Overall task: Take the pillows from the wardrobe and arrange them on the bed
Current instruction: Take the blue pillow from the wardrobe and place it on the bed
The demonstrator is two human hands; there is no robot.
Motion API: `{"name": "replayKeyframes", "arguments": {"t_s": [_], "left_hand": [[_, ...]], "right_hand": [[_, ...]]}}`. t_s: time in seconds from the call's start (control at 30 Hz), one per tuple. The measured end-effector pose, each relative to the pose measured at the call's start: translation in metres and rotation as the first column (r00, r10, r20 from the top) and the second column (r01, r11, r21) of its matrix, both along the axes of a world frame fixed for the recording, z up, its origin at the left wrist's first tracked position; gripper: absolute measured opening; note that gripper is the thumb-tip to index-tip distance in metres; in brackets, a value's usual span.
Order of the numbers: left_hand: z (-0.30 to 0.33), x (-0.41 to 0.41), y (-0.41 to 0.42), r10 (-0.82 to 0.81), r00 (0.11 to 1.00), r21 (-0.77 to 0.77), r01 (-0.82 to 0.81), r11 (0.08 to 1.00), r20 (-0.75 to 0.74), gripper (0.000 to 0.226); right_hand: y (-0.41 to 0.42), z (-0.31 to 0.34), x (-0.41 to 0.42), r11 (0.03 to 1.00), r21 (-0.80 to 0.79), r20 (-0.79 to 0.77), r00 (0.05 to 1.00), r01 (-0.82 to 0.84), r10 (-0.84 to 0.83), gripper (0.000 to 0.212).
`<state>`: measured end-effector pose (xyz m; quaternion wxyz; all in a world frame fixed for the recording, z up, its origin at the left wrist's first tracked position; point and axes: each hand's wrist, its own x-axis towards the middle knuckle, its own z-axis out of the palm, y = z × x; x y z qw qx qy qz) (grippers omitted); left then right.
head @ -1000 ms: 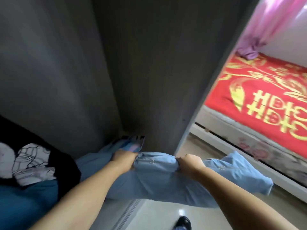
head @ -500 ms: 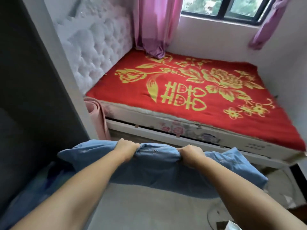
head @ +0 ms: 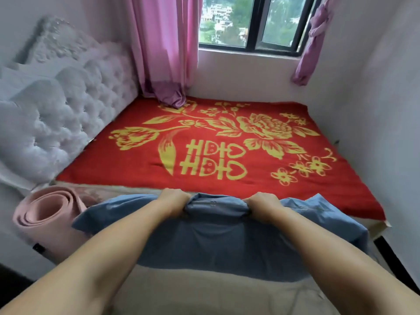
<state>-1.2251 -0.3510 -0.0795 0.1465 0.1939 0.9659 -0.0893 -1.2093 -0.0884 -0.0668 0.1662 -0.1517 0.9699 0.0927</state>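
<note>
The person stands at the long side of the bed and holds a soft blue fabric pillow point(head: 218, 237) in front of the body, above the near edge of the mattress. The left hand point(head: 173, 201) and the right hand point(head: 263, 204) are both clenched on the upper edge of the pillow, near its middle, with a short bunched piece of cloth between them. The pillow hangs down from this edge, and its long axis runs from left to right, along the near side of the bed with the red blanket with yellow flowers point(head: 227, 142). The white tufted headboard point(head: 59, 119) is on the left, so the place for pillows lies forward and to the left of the hands. I judge that the left hand is the nearer one to it. To lie along the headboard, the pillow probably must turn so that its long axis points away from the person. A rolled pink mat point(head: 45, 214) leans just beside the bed corner, under the left end of the pillow, and it could catch the cloth.
</note>
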Motion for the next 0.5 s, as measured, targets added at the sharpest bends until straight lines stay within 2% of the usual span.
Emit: {"name": "replayKeyframes", "arguments": {"t_s": [0.2,0.4,0.5], "left_hand": [[0.051,-0.131,0.025,-0.078,0.991,-0.017,0.076,0.997,-0.109,0.028],[0.087,-0.236,0.043,-0.104,0.975,-0.044,0.097,0.994,-0.199,0.030],[0.093,-0.280,0.046,-0.048,0.979,-0.011,0.046,0.999,-0.197,0.027]], "right_hand": [[0.023,0.043,-0.107,0.997,-0.037,-0.080,0.994,0.067,-0.070,0.028],[0.040,0.072,-0.218,1.000,0.001,-0.179,0.983,0.031,-0.030,0.029],[0.041,0.084,-0.275,0.998,0.058,-0.204,0.979,-0.010,0.021,0.029]]}}
